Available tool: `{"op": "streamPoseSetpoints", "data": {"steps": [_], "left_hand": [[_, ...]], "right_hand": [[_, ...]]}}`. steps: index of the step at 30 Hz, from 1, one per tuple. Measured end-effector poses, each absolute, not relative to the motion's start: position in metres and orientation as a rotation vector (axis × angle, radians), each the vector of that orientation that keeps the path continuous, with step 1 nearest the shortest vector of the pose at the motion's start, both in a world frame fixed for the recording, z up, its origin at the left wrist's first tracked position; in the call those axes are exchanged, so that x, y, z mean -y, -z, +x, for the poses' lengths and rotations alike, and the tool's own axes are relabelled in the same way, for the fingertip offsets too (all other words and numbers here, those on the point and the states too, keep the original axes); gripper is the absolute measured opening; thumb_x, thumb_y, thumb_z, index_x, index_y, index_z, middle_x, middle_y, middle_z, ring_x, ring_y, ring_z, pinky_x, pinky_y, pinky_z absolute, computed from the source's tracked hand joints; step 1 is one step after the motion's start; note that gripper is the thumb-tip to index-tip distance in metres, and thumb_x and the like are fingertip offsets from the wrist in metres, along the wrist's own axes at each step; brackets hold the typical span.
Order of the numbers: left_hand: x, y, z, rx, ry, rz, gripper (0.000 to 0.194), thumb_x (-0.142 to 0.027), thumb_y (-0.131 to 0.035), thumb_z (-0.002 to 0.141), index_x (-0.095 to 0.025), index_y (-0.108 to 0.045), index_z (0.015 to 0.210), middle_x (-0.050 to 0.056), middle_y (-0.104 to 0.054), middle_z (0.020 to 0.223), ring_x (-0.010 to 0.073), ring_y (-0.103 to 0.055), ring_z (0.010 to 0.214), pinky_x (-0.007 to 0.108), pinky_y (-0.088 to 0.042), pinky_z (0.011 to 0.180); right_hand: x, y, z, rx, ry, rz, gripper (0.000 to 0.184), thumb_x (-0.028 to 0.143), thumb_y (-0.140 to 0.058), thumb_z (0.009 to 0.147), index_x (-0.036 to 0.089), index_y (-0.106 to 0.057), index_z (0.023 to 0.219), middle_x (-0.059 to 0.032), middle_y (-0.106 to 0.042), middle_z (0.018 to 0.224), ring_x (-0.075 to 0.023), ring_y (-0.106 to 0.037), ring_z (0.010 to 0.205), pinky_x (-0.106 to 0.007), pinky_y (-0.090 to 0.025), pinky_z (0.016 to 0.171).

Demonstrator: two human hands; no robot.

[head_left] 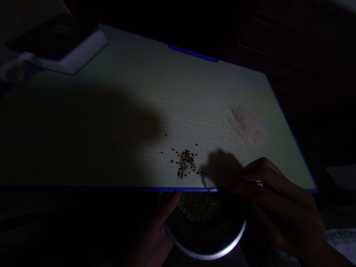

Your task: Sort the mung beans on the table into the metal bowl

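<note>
The left hand (158, 239) clasps the round, silver-rimmed bowl (205, 256) below the pale, blue-edged bench (189, 89), thumb at that likely stiff, slick rim: good hold! Small green oval beans (186, 159) lie up top, probably light and rolly; the right hand's (278, 200) fingers bunch nearby, pinching anything or not, I can't tell.

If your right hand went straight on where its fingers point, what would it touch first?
Probably the stray mung beans beside the small bean heap; in this dim view, the height of the right hand over the blue-edged board is unclear.
</note>
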State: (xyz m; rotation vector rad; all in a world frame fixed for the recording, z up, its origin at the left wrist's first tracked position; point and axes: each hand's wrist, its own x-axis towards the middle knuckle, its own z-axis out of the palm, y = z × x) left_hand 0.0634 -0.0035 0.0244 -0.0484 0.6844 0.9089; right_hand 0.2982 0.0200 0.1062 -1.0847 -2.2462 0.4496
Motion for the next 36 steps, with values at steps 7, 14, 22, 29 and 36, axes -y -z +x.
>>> {"op": "streamPoseSetpoints", "data": {"steps": [7,14,22,29,36], "left_hand": [[0.006,-0.019,0.064,-0.674,-0.918,-0.024,0.051,-0.032,-0.072,0.097,-0.041,-0.064,0.146,0.001,-0.077,0.139,0.0311,-0.057,0.144,0.048,-0.037,0.125],[0.005,-0.014,0.062,-0.692,-0.902,-0.054,0.06,-0.032,-0.075,0.095,-0.037,-0.058,0.152,0.002,-0.075,0.142,0.0319,-0.055,0.146,0.048,-0.036,0.126],[0.008,-0.018,0.059,-0.722,-0.888,-0.062,0.049,-0.038,-0.085,0.085,-0.035,-0.075,0.133,0.003,-0.078,0.137,0.037,-0.052,0.148,0.056,-0.039,0.123],[0.013,-0.006,0.057,-0.679,-0.852,-0.087,0.041,-0.035,-0.073,0.096,-0.031,-0.073,0.137,0.007,-0.079,0.134,0.0363,-0.055,0.145,0.054,-0.038,0.124],[0.01,-0.008,0.06,-0.676,-0.898,-0.107,0.016,-0.031,-0.083,0.088,-0.031,-0.086,0.103,0.001,-0.084,0.124,0.0309,-0.064,0.137,0.048,-0.037,0.125]], "right_hand": [[-0.018,-0.105,0.281,2.198,-0.396,-1.142,0.033,0.0,-0.061,0.094,0.013,-0.068,0.123,-0.0091,-0.071,0.098,-0.0182,-0.065,0.089,-0.03,-0.056,0.066],[-0.021,-0.104,0.281,2.137,-0.243,-1.354,0.02,0.007,-0.06,0.096,0.016,-0.073,0.107,-0.0065,-0.073,0.091,-0.0159,-0.07,0.08,-0.027,-0.056,0.062],[-0.042,-0.099,0.313,2.023,-0.034,-1.532,0.019,0.014,-0.066,0.096,0.022,-0.075,0.11,-0.0064,-0.076,0.099,-0.0197,-0.072,0.083,-0.033,-0.056,0.066],[-0.043,-0.105,0.285,2.236,-0.288,-1.1,0.035,-0.005,-0.059,0.093,0.016,-0.07,0.119,-0.0081,-0.069,0.101,-0.0184,-0.063,0.094,-0.033,-0.053,0.075],[-0.038,-0.107,0.287,2.272,-0.368,-1.015,0.032,-0.004,-0.058,0.093,0.011,-0.07,0.119,-0.0097,-0.066,0.103,-0.0195,-0.059,0.095,-0.035,-0.05,0.076]]}}
